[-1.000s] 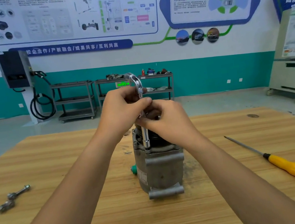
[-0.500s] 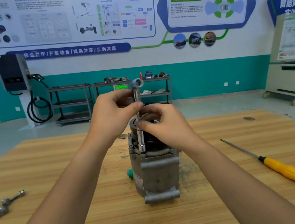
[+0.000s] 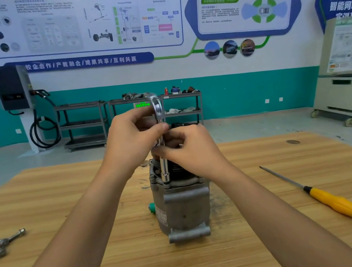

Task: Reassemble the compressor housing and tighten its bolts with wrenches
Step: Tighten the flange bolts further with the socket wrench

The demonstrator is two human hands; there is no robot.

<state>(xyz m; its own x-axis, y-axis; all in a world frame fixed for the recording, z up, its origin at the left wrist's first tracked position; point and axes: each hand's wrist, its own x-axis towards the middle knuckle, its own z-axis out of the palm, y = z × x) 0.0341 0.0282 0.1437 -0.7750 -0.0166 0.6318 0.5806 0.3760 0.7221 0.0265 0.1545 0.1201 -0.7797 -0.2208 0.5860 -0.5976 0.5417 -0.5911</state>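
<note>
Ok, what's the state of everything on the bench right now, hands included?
Compressor housing: upright on the table.
Socket wrench: vertical, socket end down on the housing's top flange.
Left hand: grips the wrench's upper shaft, below the bend.
Right hand: pinches the shaft lower down.
Screwdriver: lying flat on the right, untouched.
Loose metal parts: lying on the left, untouched.

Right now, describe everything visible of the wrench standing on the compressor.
The wrench is L-shaped, of shiny bare metal. It stands upright, bent end curving over at the top, socket end seated on the near-left rim of the grey compressor housing; what it covers is hidden. The left hand holds the upper shaft; the right hand pinches it just below, hiding the middle.
</note>
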